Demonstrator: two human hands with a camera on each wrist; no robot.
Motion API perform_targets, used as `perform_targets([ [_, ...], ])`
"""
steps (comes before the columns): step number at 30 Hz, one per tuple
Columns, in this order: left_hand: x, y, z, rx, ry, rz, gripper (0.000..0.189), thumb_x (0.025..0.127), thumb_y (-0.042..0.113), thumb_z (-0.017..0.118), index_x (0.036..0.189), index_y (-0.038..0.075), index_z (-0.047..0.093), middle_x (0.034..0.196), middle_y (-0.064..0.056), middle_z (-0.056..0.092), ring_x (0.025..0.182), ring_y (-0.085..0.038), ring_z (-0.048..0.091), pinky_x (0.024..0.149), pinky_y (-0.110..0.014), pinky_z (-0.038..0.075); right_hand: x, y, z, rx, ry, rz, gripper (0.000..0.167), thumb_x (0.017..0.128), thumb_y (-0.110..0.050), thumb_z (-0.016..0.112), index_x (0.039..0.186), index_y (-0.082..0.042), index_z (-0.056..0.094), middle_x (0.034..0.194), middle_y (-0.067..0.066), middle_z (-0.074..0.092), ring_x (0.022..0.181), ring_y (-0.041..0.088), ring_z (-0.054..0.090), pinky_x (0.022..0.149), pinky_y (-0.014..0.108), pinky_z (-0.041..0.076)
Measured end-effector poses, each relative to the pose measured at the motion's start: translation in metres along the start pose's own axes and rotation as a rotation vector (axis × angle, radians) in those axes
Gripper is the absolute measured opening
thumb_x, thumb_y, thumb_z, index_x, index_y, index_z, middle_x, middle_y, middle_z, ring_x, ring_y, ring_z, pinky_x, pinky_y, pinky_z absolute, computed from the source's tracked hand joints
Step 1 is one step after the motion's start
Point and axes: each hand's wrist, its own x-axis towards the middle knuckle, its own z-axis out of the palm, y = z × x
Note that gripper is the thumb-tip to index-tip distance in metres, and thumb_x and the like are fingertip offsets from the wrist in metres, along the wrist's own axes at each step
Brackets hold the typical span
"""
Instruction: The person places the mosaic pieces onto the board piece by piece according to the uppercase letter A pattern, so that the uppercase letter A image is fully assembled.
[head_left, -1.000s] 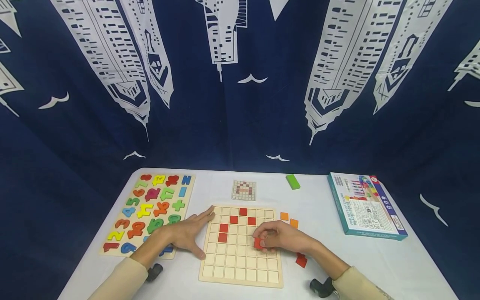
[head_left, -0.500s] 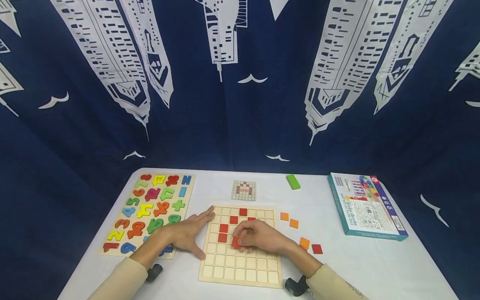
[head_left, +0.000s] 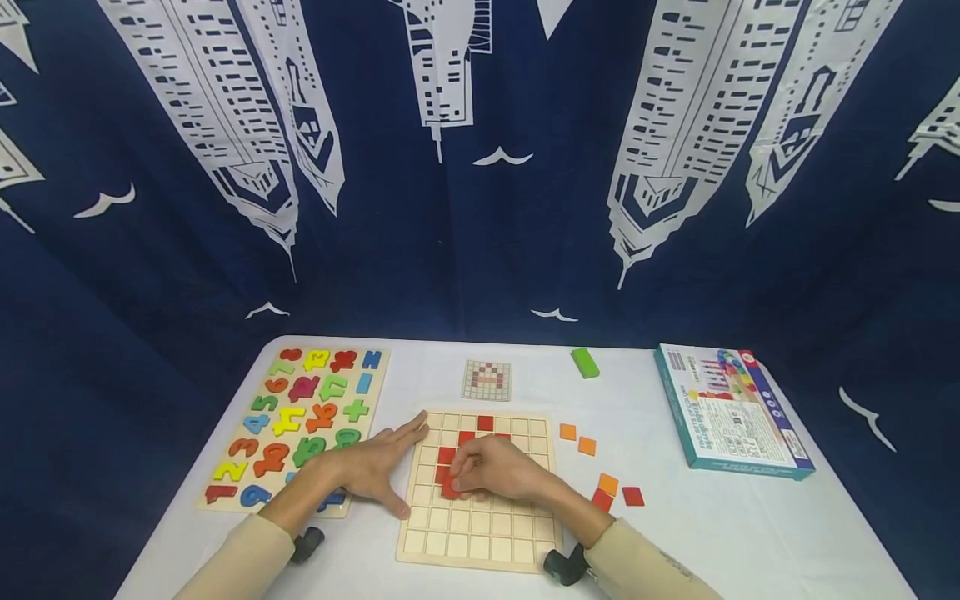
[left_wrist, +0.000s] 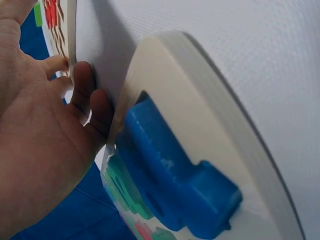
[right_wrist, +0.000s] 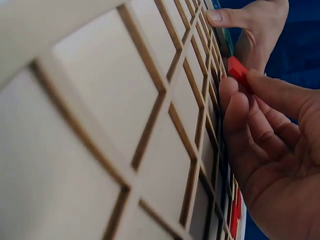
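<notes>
Currently, my right hand (head_left: 491, 471) pinches a red tile (head_left: 450, 488) between thumb and fingers, over the left half of a pale wooden grid board (head_left: 480, 548) on a white counter (head_left: 750, 533); I cannot tell whether the tile touches the board. Just beyond it, seated red tiles (head_left: 446, 456) fill some squares. My left hand (head_left: 371, 469) is spread wide, fingertips and thumb at the board's left edge. Farther left lies a colorful number puzzle (head_left: 378, 385). Loose orange tiles (head_left: 587, 447) and loose red tiles (head_left: 633, 497) lie right of the board. On the far side are a small pattern card (head_left: 486, 381), a green block (head_left: 585, 363) and, rightmost, a flat box (head_left: 733, 412).
</notes>
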Motion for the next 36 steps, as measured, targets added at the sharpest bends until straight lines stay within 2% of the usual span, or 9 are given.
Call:
perform_targets([
  [5,0.000,0.000,0.000,-0.007,-0.004,-0.006,0.124,0.052,0.070,0.073,0.150,0.022,0.012,0.154,0.008,-0.010,0.136,-0.037,0.017,0.099,-0.059,0.029,0.005,-0.004,0.005,-0.107,0.014,0.008,0.009,0.078,-0.016,0.073,0.081,-0.015,0.065,0.066,0.001,0.066,0.057,0.016,0.063,0.051,0.027,0.050],
  [10,0.000,0.001,-0.002,-0.019,-0.001,0.000,0.123,0.054,0.068,0.074,0.150,0.021,0.013,0.154,0.007,-0.008,0.136,-0.037,0.017,0.099,-0.059,0.028,0.009,-0.006,0.010,-0.264,0.032,-0.031,0.009,0.078,-0.016,0.073,0.078,-0.019,0.065,0.061,-0.006,0.063,0.057,0.010,0.060,0.054,0.022,0.046],
  [14,-0.001,0.001,-0.003,-0.020,0.002,0.004,0.123,0.054,0.068,0.074,0.150,0.020,0.012,0.154,0.007,-0.008,0.136,-0.036,0.017,0.100,-0.059,0.028,0.010,-0.007,0.012,-0.331,0.044,-0.045,0.010,0.077,-0.017,0.074,0.076,-0.020,0.065,0.060,-0.011,0.060,0.056,0.005,0.056,0.052,0.021,0.045],
  [21,-0.001,0.001,-0.003,-0.012,0.003,0.006,0.124,0.054,0.069,0.073,0.150,0.021,0.011,0.154,0.008,-0.009,0.136,-0.036,0.017,0.100,-0.058,0.028,0.009,-0.009,0.014,-0.366,0.043,-0.053,0.010,0.078,-0.019,0.074,0.076,-0.022,0.064,0.060,-0.013,0.058,0.055,0.004,0.054,0.051,0.021,0.045],
  [36,-0.002,0.001,-0.001,-0.016,0.005,-0.004,0.123,0.054,0.068,0.074,0.150,0.023,0.012,0.154,0.008,-0.008,0.135,-0.036,0.019,0.100,-0.057,0.029,0.010,-0.010,0.019,-0.451,0.037,-0.125,0.011,0.082,-0.019,0.070,0.074,-0.022,0.064,0.058,-0.014,0.055,0.051,0.001,0.049,0.047,0.018,0.043],
])
